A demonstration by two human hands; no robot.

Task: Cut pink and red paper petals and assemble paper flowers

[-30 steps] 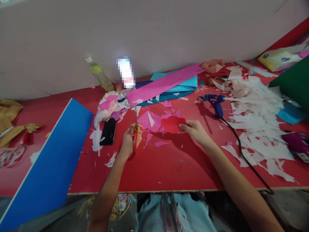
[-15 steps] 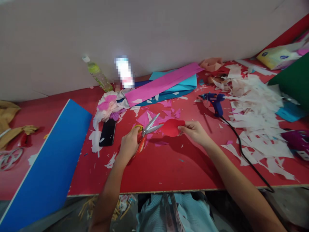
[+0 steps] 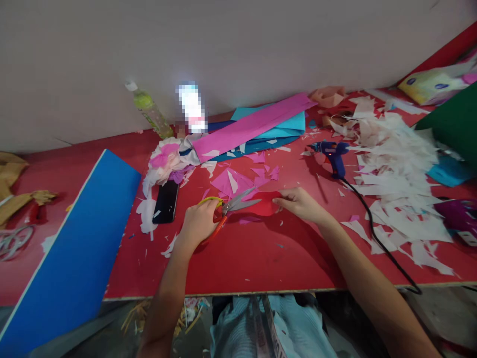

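My left hand (image 3: 198, 222) is wrapped round the handles of a pair of scissors (image 3: 238, 203), one handle yellow and the other orange-red. Their blades are parted and point right, the tips beside a rounded piece of red paper (image 3: 266, 204). My right hand (image 3: 298, 203) pinches the right edge of that red paper between thumb and fingers. Both hands are just above the red table (image 3: 261, 263), where pink paper scraps (image 3: 231, 183) lie behind the blades. Whether the blades touch the paper is hard to tell against the red table.
A dark phone (image 3: 166, 201) and ruffled paper flowers (image 3: 164, 161) lie left; a blue board (image 3: 78, 248) slants farther left. Folded pink paper (image 3: 253, 128), a bottle (image 3: 152, 112) and a lit screen (image 3: 193, 109) are behind. Right are a corded glue gun (image 3: 331, 153) and white paper strips (image 3: 398, 174).
The scissors have swung slightly clockwise and their blades have closed somewhat. The red paper has tilted, showing a narrower face, and my right hand has turned a little with it.
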